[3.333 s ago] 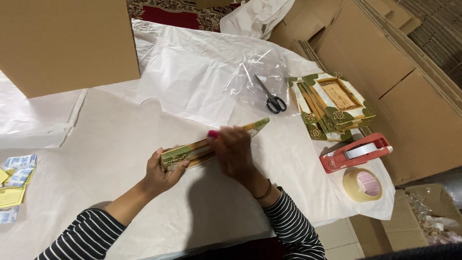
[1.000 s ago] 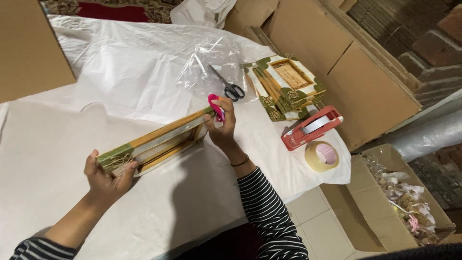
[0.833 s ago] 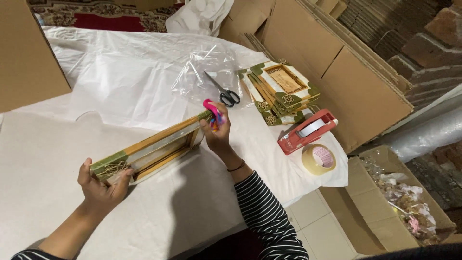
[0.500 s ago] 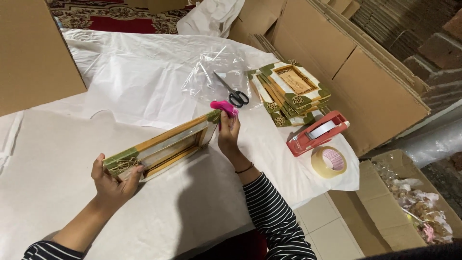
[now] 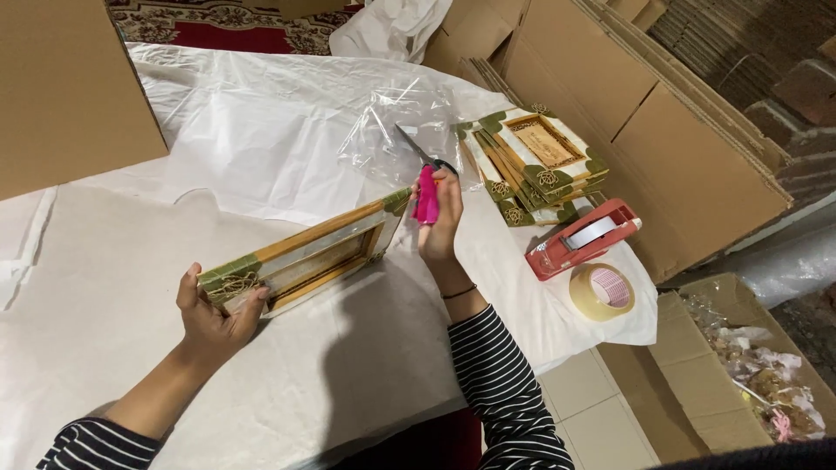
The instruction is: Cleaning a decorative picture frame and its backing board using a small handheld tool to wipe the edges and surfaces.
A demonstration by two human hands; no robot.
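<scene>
At frame centre, the left hand (image 5: pixel 213 318) grips the lower-left corner of a green-cornered wooden frame (image 5: pixel 305 257). The right hand (image 5: pixel 438 218) closes around a pink object (image 5: pixel 426 196) touching the frame's upper-right end, beside scissors (image 5: pixel 418 150).

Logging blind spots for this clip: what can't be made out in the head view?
- Scissors: handles hidden behind the right hand.
- Pink object: what it is, too small and half covered by fingers.
- Frame: its far face is turned away from the camera.
- Left hand: palm hidden by its own back.
- Box: contents blurred, cut by the edge.
</scene>
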